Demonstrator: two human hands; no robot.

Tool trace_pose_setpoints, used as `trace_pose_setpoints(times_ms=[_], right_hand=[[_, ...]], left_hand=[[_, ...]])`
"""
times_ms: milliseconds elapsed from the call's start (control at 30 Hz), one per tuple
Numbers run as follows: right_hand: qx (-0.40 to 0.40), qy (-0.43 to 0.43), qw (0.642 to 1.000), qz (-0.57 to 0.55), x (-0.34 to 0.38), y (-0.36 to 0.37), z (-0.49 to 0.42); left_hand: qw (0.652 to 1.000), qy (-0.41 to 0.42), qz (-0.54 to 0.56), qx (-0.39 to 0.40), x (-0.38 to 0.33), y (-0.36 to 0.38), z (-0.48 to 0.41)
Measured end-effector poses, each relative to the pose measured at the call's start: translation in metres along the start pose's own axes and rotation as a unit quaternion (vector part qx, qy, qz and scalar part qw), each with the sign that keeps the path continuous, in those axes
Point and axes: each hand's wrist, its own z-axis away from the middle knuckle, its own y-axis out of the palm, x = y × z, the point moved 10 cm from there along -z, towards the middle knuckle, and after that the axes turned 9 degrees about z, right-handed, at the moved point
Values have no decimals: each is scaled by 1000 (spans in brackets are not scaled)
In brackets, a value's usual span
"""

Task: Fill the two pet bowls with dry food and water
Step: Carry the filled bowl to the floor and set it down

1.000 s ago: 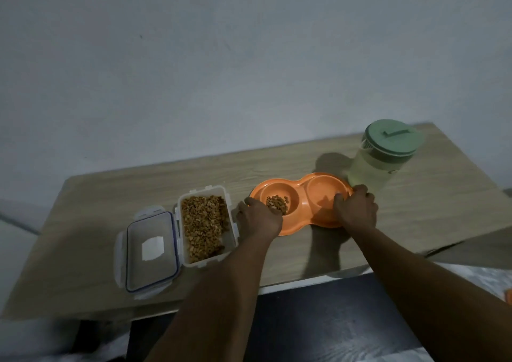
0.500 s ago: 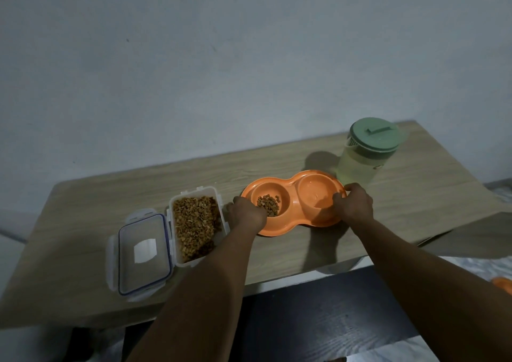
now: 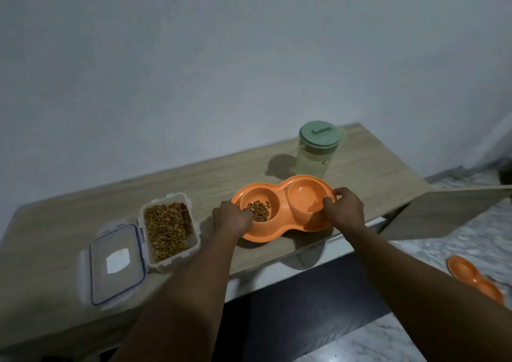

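An orange double pet bowl [image 3: 282,206] sits on the wooden table [image 3: 368,173]. Its left cup holds some dry kibble [image 3: 259,210]; its right cup looks bare. My left hand [image 3: 231,219] grips the bowl's left rim, fingers curled over the edge by the kibble. My right hand [image 3: 343,209] grips the right rim. A clear food container [image 3: 169,230] full of kibble stands open to the left. Behind the bowl stands a water jug [image 3: 317,151] with a green lid.
The container's clear lid [image 3: 113,264] lies flat at the table's near left. A second orange double bowl [image 3: 473,278] lies on the marble floor at the right. The wall runs close behind the table. A lower wooden board [image 3: 443,209] juts out right of the table.
Both hands have kept hold of the orange bowl, which has tilted slightly counter-clockwise. The camera view has swung right, bringing the floor and the second bowl into sight.
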Motion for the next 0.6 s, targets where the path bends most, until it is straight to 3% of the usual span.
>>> trace_pose_setpoints(times_ms=[300,600], right_hand=[[-23,26,999,-28,-88,-83,9],[-75,75,994,-35,-220,-226,7]], left_hand=[[998,58,-16,24,-48,68,66],[989,119,-48,70,-128,199,172]])
